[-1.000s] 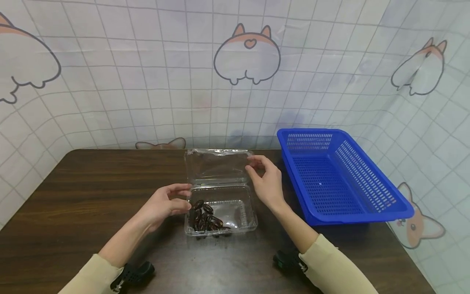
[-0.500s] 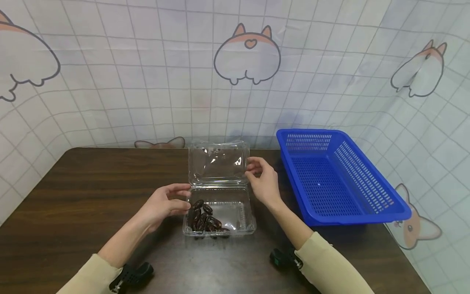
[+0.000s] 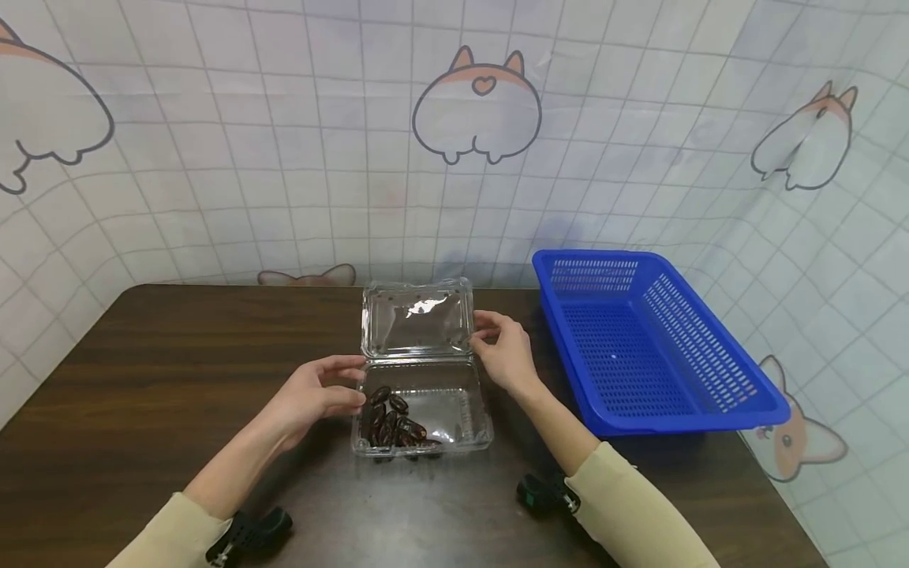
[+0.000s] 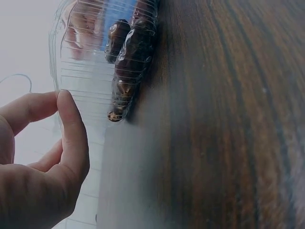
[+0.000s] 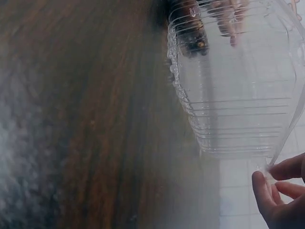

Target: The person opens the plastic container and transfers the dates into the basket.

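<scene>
A clear plastic clamshell box (image 3: 443, 406) stands on the table with several dark brown dates (image 3: 387, 426) inside, mostly toward its left end. Its hinged lid (image 3: 408, 331) is raised at the back, glare showing on the plastic. With thumb and fingers, my left hand (image 3: 316, 394) pinches the left rim of the base; the left wrist view shows dates (image 4: 131, 59) through the ribbed side wall. My right hand (image 3: 506, 355) pinches the lid's right edge, low near the hinge. In the right wrist view, that hand's fingertips (image 5: 259, 181) meet at the edge of the plastic.
A blue perforated plastic basket (image 3: 653, 371) stands at the right, just beyond my right forearm. The dark wood table (image 3: 177, 355) ends at a wall covering (image 3: 284, 197) with a tile grid and cartoon dogs.
The lid has swung up and forward from its leaned-back position. My right hand has come slightly toward the left and down along with it. The left hand stays at the base's rim.
</scene>
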`<state>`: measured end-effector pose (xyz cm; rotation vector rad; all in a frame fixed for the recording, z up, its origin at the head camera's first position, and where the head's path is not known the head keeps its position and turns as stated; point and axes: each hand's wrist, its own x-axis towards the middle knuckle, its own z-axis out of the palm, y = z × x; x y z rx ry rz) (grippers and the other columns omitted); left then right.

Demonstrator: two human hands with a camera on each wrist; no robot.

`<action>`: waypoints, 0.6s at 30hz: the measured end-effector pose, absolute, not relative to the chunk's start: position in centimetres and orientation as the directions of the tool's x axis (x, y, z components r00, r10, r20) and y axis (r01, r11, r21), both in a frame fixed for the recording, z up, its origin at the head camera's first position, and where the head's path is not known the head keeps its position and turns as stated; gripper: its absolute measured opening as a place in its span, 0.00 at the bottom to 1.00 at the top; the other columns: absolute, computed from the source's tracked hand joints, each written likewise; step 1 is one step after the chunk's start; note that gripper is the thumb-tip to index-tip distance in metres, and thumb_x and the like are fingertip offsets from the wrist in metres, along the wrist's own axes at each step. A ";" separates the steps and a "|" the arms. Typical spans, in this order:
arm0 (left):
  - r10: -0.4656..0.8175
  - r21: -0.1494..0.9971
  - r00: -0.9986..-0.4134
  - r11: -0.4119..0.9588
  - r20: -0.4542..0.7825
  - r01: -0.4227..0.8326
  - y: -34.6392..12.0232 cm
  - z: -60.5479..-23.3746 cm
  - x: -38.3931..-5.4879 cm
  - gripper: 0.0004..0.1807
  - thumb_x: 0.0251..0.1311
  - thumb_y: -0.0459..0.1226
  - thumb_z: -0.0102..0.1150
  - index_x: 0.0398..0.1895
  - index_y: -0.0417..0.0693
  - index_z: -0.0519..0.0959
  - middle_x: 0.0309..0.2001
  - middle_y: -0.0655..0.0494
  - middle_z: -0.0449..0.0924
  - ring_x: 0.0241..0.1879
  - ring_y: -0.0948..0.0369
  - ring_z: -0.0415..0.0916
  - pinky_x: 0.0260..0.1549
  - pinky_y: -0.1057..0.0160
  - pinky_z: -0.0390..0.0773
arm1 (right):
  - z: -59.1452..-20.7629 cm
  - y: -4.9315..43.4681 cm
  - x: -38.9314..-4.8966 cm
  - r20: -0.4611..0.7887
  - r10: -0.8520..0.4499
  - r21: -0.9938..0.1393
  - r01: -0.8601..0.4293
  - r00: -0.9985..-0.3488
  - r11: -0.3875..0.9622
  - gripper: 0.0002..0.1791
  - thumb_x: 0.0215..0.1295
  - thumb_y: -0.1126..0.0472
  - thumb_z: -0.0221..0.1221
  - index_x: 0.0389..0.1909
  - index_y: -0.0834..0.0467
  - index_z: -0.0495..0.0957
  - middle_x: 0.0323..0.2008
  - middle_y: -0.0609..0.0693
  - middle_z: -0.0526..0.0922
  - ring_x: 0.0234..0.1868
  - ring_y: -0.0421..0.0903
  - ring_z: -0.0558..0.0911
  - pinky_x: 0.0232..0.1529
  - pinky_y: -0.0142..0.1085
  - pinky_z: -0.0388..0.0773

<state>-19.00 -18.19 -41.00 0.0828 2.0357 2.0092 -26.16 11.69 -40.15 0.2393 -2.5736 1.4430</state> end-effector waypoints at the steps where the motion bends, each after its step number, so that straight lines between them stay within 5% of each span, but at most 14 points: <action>1: 0.236 0.988 -0.959 0.034 -0.157 -0.153 -18.3 -41.0 -19.0 0.36 0.60 0.22 0.63 0.72 0.28 0.64 0.60 0.32 0.69 0.40 0.55 0.83 0.45 0.57 0.86 | -40.2 11.6 -26.2 0.228 -0.052 -0.828 -0.221 -0.972 0.515 0.22 0.64 0.73 0.65 0.60 0.64 0.80 0.50 0.56 0.85 0.48 0.51 0.84 0.44 0.44 0.83; 18: 0.255 0.979 -0.946 0.001 -0.199 -0.206 -18.6 -40.9 -18.7 0.36 0.63 0.24 0.65 0.73 0.30 0.63 0.60 0.33 0.68 0.42 0.53 0.83 0.44 0.57 0.86 | -40.4 11.9 -26.1 0.093 -0.117 -0.892 -0.135 -0.989 0.430 0.18 0.70 0.68 0.62 0.59 0.67 0.78 0.51 0.60 0.82 0.48 0.55 0.85 0.45 0.43 0.86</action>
